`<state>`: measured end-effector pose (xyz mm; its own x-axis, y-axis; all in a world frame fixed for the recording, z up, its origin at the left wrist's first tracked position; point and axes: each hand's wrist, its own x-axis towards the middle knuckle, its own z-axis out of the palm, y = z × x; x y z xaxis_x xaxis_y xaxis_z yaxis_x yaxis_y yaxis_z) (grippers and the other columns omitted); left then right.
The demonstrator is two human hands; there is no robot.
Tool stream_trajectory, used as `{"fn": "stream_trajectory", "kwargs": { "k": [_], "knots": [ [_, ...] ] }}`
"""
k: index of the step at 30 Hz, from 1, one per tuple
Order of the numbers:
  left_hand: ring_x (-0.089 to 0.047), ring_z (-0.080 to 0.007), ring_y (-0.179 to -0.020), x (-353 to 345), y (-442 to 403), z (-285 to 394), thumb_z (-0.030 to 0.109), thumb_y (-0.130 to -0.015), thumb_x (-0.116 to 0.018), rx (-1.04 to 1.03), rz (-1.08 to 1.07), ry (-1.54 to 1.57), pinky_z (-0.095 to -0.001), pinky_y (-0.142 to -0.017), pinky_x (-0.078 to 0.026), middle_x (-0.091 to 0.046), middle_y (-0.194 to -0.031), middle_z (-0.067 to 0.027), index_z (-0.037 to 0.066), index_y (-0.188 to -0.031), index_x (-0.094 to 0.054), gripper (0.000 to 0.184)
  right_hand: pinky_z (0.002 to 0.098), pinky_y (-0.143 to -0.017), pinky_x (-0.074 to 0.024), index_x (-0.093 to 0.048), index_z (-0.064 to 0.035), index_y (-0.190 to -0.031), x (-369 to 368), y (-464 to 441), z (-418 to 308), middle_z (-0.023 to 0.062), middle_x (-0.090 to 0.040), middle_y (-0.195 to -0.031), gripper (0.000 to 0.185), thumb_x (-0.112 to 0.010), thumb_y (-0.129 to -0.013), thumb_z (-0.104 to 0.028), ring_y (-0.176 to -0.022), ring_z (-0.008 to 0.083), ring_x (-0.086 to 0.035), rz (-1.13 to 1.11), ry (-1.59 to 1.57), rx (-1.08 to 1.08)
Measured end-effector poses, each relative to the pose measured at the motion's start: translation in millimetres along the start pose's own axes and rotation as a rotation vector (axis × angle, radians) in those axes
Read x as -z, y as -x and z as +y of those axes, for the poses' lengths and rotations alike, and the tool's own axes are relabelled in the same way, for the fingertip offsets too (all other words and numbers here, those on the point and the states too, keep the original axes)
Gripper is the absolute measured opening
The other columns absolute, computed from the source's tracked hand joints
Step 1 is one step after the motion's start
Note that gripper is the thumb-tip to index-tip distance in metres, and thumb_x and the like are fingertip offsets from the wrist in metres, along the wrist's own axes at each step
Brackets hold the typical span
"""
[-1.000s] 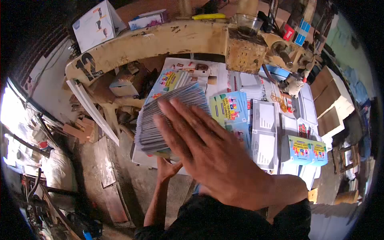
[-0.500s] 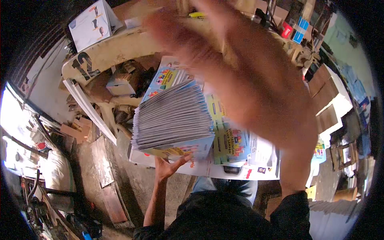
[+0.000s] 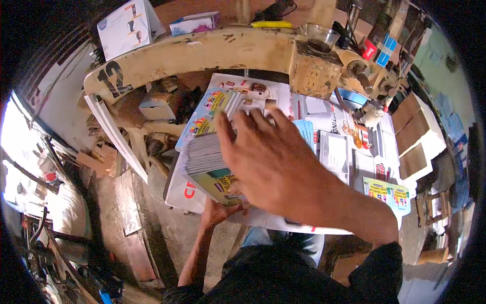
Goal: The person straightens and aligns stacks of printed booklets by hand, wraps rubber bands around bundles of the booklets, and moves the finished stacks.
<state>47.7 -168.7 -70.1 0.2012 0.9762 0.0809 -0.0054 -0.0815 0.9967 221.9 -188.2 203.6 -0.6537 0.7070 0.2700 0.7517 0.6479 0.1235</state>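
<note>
The right hand (image 3: 276, 164), raised away from the booklet stack (image 3: 202, 156) half a second ago, is now down over it, fingers bent; I cannot tell whether they grip. The left hand (image 3: 220, 211) holds the stack from below at the table's (image 3: 177, 195) near left part, more front cover showing than before.

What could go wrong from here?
1. The bundle might slip or fan out: it's many loose-looking leaves, with the left grip supporting it from below, by the near edge of the table.
2. The right grip hides part of the bundle in this view, so a skewed piece there could go unnoticed.
3. The bundle could nudge the stack just beyond it.
</note>
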Motion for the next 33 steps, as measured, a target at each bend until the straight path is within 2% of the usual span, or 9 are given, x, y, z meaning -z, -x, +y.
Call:
{"fn": "stream_trajectory", "kwargs": {
  "k": [2,6,10,13,19,21,26,28,33],
  "knots": [
    [-0.062,-0.0241,-0.109,8.6,0.8,-4.6,0.017,-0.060,-0.093,-0.145,-0.073,-0.308,-0.0396,-0.092,-0.051,-0.068,-0.114,-0.0102,0.003,-0.117,-0.064,0.066,0.0396,-0.089,-0.0411,-0.051,0.0089,-0.120,-3.6,5.9,-13.5,0.0190,-0.057,-0.104,0.055,-0.067,-0.078,-0.022,-0.098,0.0290,-0.057,0.029,0.156,-0.066],
    [-0.063,-0.0242,-0.107,11.2,3.0,-2.1,0.018,-0.060,-0.092,0.017,-0.091,-0.266,-0.0403,-0.091,-0.051,-0.069,-0.115,-0.0104,0.004,-0.116,-0.065,0.064,0.0463,-0.077,-0.0479,-0.056,-0.0014,-0.112,-25.7,5.0,1.2,0.0135,-0.061,-0.099,0.046,-0.072,-0.073,-0.020,-0.091,0.0315,-0.063,0.279,-0.072,0.078],
    [-0.066,-0.0233,-0.102,5.1,-3.5,21.2,0.018,-0.061,-0.092,-0.273,0.079,-0.293,-0.0364,-0.089,-0.054,-0.070,-0.111,-0.0094,0.002,-0.115,-0.064,0.063,0.0512,-0.067,-0.0484,-0.059,-0.0022,-0.111,-9.6,-1.8,8.8,0.0145,-0.061,-0.095,0.046,-0.068,-0.075,-0.030,-0.081,0.0339,-0.064,0.156,-0.151,0.088],
    [-0.066,-0.0223,-0.102,4.5,0.9,43.3,0.019,-0.063,-0.092,-0.177,0.082,-0.237,-0.0349,-0.088,-0.055,-0.070,-0.112,-0.0099,0.001,-0.118,-0.061,0.066,0.0465,-0.079,-0.0507,-0.064,-0.0027,-0.100,19.6,-4.1,9.9,0.0158,-0.066,-0.090,0.042,-0.081,-0.066,-0.022,-0.090,0.0344,-0.066,0.464,-0.157,0.082],
    [-0.067,-0.0232,-0.099,11.2,-4.7,-27.2,0.022,-0.060,-0.094,-0.015,0.021,-0.022,-0.0378,-0.089,-0.053,-0.071,-0.107,-0.0073,0.005,-0.118,-0.064,0.067,0.0466,-0.095,-0.0470,-0.054,-0.0018,-0.128,-22.6,-3.3,24.6,0.0224,-0.061,-0.116,0.075,-0.085,-0.064,-0.028,-0.114,0.0377,-0.057,0.431,-0.206,0.168],
    [-0.066,-0.0247,-0.099,5.6,-1.0,3.4,0.026,-0.058,-0.094,-0.171,0.015,-0.391,-0.0378,-0.090,-0.053,-0.071,-0.107,-0.0076,0.007,-0.114,-0.066,0.065,0.0474,-0.102,-0.0424,-0.043,-0.0009,-0.138,-28.1,-8.1,21.7,0.0255,-0.055,-0.124,0.091,-0.086,-0.064,-0.032,-0.122,0.0386,-0.051,0.150,-0.151,-0.017],
    [-0.067,-0.0258,-0.095,3.7,-5.0,-11.3,0.029,-0.056,-0.094,-0.130,0.190,-0.365,-0.0371,-0.086,-0.053,-0.072,-0.103,-0.0086,0.009,-0.102,-0.071,0.055,0.0473,-0.098,-0.0442,-0.052,-0.0054,-0.129,-24.6,-8.6,22.6,0.0198,-0.062,-0.118,0.073,-0.083,-0.067,-0.029,-0.117,0.0356,-0.055,0.123,-0.310,0.044],
    [-0.068,-0.0252,-0.092,12.0,-6.6,-23.4,0.030,-0.057,-0.093,-0.172,0.127,-0.610,-0.0368,-0.084,-0.054,-0.072,-0.100,-0.0077,0.009,-0.102,-0.071,0.055,0.0524,-0.075,-0.0485,-0.060,0.0048,-0.111,-16.7,-16.8,19.5,0.0180,-0.063,-0.097,0.051,-0.069,-0.075,-0.031,-0.098,0.0359,-0.061,0.128,-0.220,0.070],
    [-0.066,-0.0242,-0.092,16.9,4.3,21.7,0.027,-0.060,-0.093,-0.172,0.094,-0.682,-0.0375,-0.083,-0.054,-0.071,-0.102,-0.0062,0.008,-0.106,-0.068,0.055,0.0471,-0.081,-0.0482,-0.064,-0.0042,-0.108,3.7,-3.2,15.3,0.0162,-0.065,-0.094,0.044,-0.076,-0.070,-0.021,-0.094,0.0341,-0.062,0.292,-0.432,0.013]
  ]
}}
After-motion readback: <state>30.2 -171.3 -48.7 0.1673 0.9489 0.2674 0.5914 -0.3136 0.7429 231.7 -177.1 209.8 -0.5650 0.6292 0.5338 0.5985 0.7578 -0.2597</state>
